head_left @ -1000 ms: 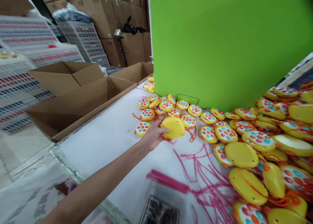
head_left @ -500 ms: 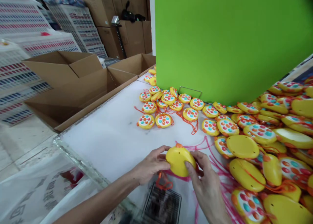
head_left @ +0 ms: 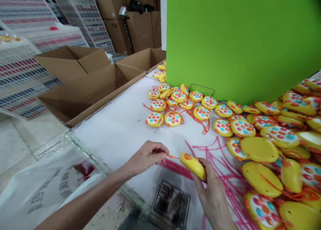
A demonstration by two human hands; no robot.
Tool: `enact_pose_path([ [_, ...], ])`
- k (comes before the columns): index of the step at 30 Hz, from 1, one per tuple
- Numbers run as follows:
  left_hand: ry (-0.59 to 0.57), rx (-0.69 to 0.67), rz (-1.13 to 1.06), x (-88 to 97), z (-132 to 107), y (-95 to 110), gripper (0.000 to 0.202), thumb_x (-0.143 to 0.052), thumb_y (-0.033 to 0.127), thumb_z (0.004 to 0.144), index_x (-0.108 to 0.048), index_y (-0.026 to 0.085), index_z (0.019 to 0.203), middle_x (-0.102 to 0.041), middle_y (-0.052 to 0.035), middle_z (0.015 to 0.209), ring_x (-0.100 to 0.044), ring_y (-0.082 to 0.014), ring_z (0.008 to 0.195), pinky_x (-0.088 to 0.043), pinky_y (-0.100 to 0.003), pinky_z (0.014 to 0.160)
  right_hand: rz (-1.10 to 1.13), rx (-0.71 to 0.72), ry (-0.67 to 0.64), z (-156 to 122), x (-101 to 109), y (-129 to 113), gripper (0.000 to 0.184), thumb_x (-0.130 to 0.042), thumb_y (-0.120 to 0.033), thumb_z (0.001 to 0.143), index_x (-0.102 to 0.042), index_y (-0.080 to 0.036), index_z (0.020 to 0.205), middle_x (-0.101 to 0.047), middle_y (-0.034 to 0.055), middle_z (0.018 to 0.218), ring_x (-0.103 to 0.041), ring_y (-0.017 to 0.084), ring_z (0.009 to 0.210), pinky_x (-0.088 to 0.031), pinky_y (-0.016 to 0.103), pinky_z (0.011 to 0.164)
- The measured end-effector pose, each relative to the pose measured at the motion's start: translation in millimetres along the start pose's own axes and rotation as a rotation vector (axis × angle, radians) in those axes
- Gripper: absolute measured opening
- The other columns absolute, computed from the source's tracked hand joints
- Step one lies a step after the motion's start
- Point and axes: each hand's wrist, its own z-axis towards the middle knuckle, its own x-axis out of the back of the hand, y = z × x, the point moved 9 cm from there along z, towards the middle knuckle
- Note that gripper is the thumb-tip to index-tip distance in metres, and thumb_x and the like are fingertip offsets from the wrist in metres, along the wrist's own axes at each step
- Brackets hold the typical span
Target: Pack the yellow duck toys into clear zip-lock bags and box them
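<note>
My right hand grips a yellow toy by its right end, tilted so that its yellow side faces me. To the left, my left hand pinches the orange cord that comes from the toy's left end. Both hands are above the near part of the white table, over pink marker lines. Right of my right hand lies a heap of similar toys, yellow with white faces and coloured dots, some face down. A looser group of them lies farther back, some with orange cords.
A green panel stands at the back of the table. Open cardboard boxes adjoin its left edge. White crates are stacked beyond. A white printed sack lies at lower left; a dark printed square is near the front edge.
My left hand has left the toy's body and moved left, drawing its cord out. The toy has turned from its flat back to its side in my right hand. The view has shifted slightly.
</note>
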Motion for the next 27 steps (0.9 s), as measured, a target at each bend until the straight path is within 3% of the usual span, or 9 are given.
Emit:
enact_pose_path([
  [4,-0.044,-0.143,0.109,-6.8,-11.8,46.0,0.015,-0.056,0.018,0.075,-0.068,0.012,0.08,-0.063,-0.0001,0.068,-0.052,-0.0092,0.062,-0.039,-0.017,0.058,0.046,0.024,-0.107,-9.1,-16.4,3.0,0.035,-0.044,-0.028,0.088,-0.04,-0.021,0.123,-0.061,0.0085,0.112,-0.063,0.018,0.096,-0.053,0.027,0.077],
  [8,-0.147,-0.206,0.202,-37.0,-4.8,61.2,0.018,-0.053,0.013,0.075,-0.07,0.013,0.083,-0.067,-0.0015,0.076,-0.056,-0.0111,0.07,-0.04,-0.017,0.063,0.055,0.053,-0.208,-17.6,-28.9,-7.7,0.038,-0.043,-0.022,0.088,-0.037,-0.023,0.126,-0.061,0.0071,0.113,-0.063,0.017,0.096,-0.053,0.028,0.079],
  [11,-0.224,-0.19,0.136,-50.1,14.2,49.2,0.015,-0.056,0.012,0.072,-0.069,0.012,0.08,-0.064,-0.0003,0.07,-0.054,-0.0097,0.064,-0.039,-0.016,0.058,0.064,0.033,-0.21,-22.1,-27.6,-12.8,0.046,-0.043,-0.019,0.088,-0.031,-0.025,0.131,-0.062,0.0071,0.113,-0.063,0.017,0.097,-0.053,0.027,0.078],
  [15,-0.319,-0.01,-0.122,-60.0,36.3,10.6,0.013,-0.063,0.019,0.068,-0.066,0.01,0.076,-0.058,0.0022,0.058,-0.046,-0.0059,0.048,-0.036,-0.016,0.048,0.072,0.15,-0.146,-24.4,-18.6,-27.1,0.058,-0.046,-0.02,0.088,-0.02,-0.027,0.139,-0.06,0.0067,0.118,-0.062,0.016,0.099,-0.053,0.025,0.08],
  [19,-0.369,0.116,-0.259,-70.4,40.8,-19.0,0.02,-0.072,0.025,0.059,-0.065,0.01,0.071,-0.058,0.0016,0.057,-0.049,-0.0072,0.049,-0.037,-0.017,0.048,0.035,0.327,-0.185,-28.0,-21.8,-45.5,0.058,-0.047,-0.012,0.085,-0.028,-0.029,0.137,-0.057,0.0059,0.121,-0.055,0.016,0.111,-0.049,0.028,0.09],
  [21,-0.377,0.14,-0.261,-70.9,39.5,-24.9,0.021,-0.072,0.026,0.058,-0.065,0.01,0.071,-0.058,0.0015,0.056,-0.049,-0.0081,0.049,-0.037,-0.017,0.047,0.07,0.321,-0.196,-28.8,-20.6,-47.0,0.053,-0.047,-0.01,0.084,-0.036,-0.029,0.132,-0.058,0.0047,0.119,-0.055,0.016,0.11,-0.048,0.027,0.09],
  [23,-0.262,0.104,-0.27,-57.3,39.4,-24.3,0.022,-0.069,0.028,0.063,-0.064,0.011,0.076,-0.059,0.0004,0.06,-0.05,-0.0089,0.051,-0.038,-0.019,0.049,0.135,0.213,-0.205,-27.4,-15.9,-38.9,0.046,-0.049,-0.014,0.084,-0.041,-0.028,0.127,-0.059,0.0046,0.117,-0.057,0.016,0.107,-0.049,0.026,0.088],
  [26,0.178,-0.079,-0.095,-14.5,26.2,-18.6,0.016,-0.056,0.027,0.077,-0.062,0.012,0.079,-0.06,-0.0017,0.068,-0.053,-0.0113,0.06,-0.042,-0.023,0.058,0.297,-0.069,-0.145,-22.8,1.3,-12.4,0.039,-0.054,-0.026,0.084,-0.045,-0.024,0.122,-0.061,0.0061,0.113,-0.061,0.018,0.098,-0.052,0.025,0.081],
  [27,0.271,-0.156,0.04,-9.8,15.7,-16.2,0.016,-0.052,0.025,0.081,-0.061,0.013,0.078,-0.06,-0.0024,0.07,-0.053,-0.0125,0.064,-0.043,-0.025,0.062,0.367,-0.175,-0.117,-21.9,6.8,-1.6,0.04,-0.056,-0.03,0.083,-0.045,-0.023,0.122,-0.061,0.0063,0.11,-0.062,0.018,0.092,-0.053,0.025,0.077],
])
